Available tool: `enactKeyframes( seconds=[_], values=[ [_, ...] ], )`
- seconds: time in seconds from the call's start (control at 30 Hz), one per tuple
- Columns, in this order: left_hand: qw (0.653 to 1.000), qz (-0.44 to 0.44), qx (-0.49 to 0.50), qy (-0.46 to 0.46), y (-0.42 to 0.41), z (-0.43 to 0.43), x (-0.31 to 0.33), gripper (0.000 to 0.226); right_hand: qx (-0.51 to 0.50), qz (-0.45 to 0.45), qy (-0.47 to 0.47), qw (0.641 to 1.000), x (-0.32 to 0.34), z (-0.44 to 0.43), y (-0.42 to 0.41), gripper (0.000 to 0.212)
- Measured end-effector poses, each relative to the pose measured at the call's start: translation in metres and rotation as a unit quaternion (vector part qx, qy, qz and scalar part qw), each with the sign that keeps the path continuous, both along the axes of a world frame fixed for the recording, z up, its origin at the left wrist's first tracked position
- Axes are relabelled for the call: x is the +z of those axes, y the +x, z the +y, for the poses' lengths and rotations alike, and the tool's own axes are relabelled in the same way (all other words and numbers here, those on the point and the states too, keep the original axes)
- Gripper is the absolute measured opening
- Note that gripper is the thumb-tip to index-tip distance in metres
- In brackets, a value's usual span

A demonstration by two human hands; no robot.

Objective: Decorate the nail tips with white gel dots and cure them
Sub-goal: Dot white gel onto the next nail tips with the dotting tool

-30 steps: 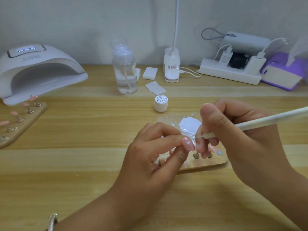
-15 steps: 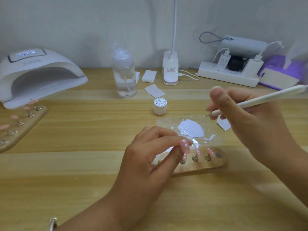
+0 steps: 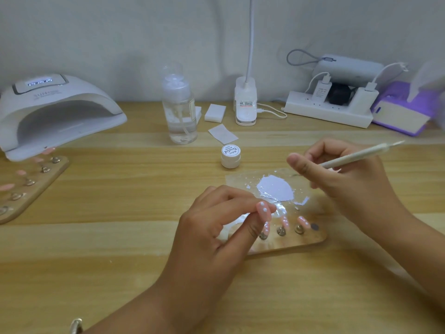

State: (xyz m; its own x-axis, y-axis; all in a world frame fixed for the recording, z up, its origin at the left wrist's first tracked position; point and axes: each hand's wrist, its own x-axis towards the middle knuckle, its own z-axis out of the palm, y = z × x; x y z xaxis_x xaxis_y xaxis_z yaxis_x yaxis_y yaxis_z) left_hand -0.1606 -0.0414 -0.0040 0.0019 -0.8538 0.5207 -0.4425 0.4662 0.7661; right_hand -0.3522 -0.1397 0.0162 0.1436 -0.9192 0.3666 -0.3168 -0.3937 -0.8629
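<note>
My left hand [image 3: 212,239] pinches a pink nail tip [image 3: 263,210] with two white dots between thumb and forefinger, just above a small wooden holder [image 3: 303,239]. Three more dotted pink tips [image 3: 302,221] stand on that holder's metal pegs. My right hand [image 3: 342,177] grips a white dotting pen [image 3: 361,153] like a pencil, raised to the right of a clear palette sheet [image 3: 243,182] bearing a patch of white gel [image 3: 275,188]. A small white gel jar [image 3: 230,155] stands behind the palette. The pen's working end is hidden by my fingers.
A white curing lamp [image 3: 55,114] sits at the far left, with a second wooden holder [image 3: 36,186] of plain pink tips before it. At the back stand a clear pump bottle [image 3: 179,112], white pads [image 3: 215,112], a lamp base [image 3: 245,102], a power strip [image 3: 330,112] and a purple box [image 3: 404,114].
My right hand has lifted the pen away from the nail tip, up and to the right. The left hand still holds the dotted tip over the holder.
</note>
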Motion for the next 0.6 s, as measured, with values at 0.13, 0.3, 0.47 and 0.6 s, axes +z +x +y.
enactKeyframes(
  seconds=[0.13, 0.3, 0.47, 0.6],
  values=[
    [1.000, 0.006, -0.002, 0.006, 0.000, 0.000, 0.000, 0.017, 0.011, 0.039, 0.027, 0.999, -0.006, -0.001, -0.001, 0.044],
    [1.000, 0.003, -0.003, 0.005, 0.000, 0.000, 0.000, 0.018, 0.007, 0.077, 0.000, 0.997, -0.011, -0.002, -0.001, 0.046],
    [1.000, -0.001, -0.002, 0.001, -0.001, -0.001, 0.001, 0.015, 0.028, 0.078, 0.016, 0.996, -0.012, -0.002, 0.001, 0.037],
    [1.000, -0.005, -0.005, -0.007, 0.000, -0.001, 0.001, 0.014, 0.037, 0.084, 0.030, 0.995, -0.012, -0.001, 0.001, 0.033]
  ],
)
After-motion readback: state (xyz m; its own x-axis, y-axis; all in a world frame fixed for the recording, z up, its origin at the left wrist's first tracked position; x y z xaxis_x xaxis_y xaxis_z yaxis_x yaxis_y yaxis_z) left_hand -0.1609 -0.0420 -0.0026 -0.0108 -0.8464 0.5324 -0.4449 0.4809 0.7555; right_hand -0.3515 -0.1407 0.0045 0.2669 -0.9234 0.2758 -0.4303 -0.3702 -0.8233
